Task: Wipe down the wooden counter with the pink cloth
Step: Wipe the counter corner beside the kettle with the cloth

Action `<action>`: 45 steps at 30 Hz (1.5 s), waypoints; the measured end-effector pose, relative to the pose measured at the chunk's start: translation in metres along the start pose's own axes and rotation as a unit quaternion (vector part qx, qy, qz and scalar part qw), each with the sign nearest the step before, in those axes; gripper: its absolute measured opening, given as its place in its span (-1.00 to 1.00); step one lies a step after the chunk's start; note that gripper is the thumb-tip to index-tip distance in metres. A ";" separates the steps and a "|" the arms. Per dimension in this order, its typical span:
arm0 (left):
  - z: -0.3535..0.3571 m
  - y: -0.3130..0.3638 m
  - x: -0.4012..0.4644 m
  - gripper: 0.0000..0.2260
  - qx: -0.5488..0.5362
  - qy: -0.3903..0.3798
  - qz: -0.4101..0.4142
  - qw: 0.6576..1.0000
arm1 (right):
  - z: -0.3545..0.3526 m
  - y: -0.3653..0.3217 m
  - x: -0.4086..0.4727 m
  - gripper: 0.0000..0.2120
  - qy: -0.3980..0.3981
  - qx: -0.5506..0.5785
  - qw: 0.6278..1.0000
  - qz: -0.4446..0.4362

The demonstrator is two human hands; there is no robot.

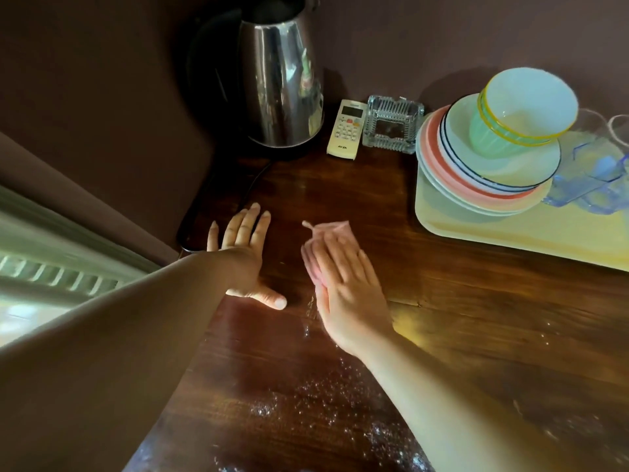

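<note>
Here, seen from above, a person leans over a dark wooden desk. The right hand lies flat with straight fingers on a folded pink cloth, pressing it to the wood near the middle of the desk. The left hand rests beside it, fingers spread and flat, holding nothing.

Risks, as a guess: white crumbs lie nearer the person, and a sweep outward could push them off the edge rather than gather them. A wide stroke toward the back could knock the remote or ashtray, or snag the kettle by its cord. A stroke to the right could jolt the yellow tray, whose tilted dishes look ready to slide.

Count: one cloth, one kettle, one remote, one glass ashtray, one tray. The dishes number several plates and at least two bowls; the exact count is unclear.
</note>
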State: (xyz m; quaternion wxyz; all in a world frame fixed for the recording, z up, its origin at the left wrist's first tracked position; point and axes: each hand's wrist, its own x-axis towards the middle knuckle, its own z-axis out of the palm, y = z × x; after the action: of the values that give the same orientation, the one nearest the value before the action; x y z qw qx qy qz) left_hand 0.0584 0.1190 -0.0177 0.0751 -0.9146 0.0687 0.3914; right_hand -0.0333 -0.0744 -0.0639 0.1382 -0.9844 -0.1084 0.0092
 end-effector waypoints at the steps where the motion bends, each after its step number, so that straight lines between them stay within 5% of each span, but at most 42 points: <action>1: 0.001 -0.001 0.001 0.43 -0.002 0.001 -0.002 1.000 | -0.001 0.002 -0.003 -0.43 -0.010 -0.003 1.000 -0.021; 3: -0.001 0.000 -0.001 0.43 -0.005 -0.002 -0.003 1.000 | -0.002 0.003 0.006 -0.43 -0.016 -0.001 0.999 -0.033; 9: 0.002 -0.002 0.001 0.43 -0.014 0.009 0.005 1.000 | 0.004 -0.032 0.019 -0.42 0.034 0.041 0.988 0.143; 18: 0.004 -0.003 0.001 0.47 -0.019 0.018 0.021 0.999 | -0.013 0.005 0.067 -0.55 -0.051 0.154 0.986 -0.029; 25: 0.005 -0.003 0.004 0.44 -0.018 0.022 0.017 0.999 | -0.005 0.000 0.099 -0.44 -0.061 -0.009 0.998 -0.025; 32: 0.002 -0.001 0.001 0.43 -0.007 0.010 0.015 1.000 | 0.003 -0.011 0.061 -0.44 -0.059 -0.013 0.995 -0.074; 45: 0.009 -0.004 0.009 0.41 -0.006 0.027 0.014 1.000 | 0.014 -0.036 0.060 -0.44 -0.048 -0.011 0.998 -0.031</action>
State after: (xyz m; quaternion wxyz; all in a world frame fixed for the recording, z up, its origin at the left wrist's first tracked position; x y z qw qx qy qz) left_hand 0.0587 0.1241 -0.0296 0.0619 -0.9244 0.0809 0.3676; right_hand 0.0174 -0.0243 -0.0666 0.1227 -0.9804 -0.1459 0.0507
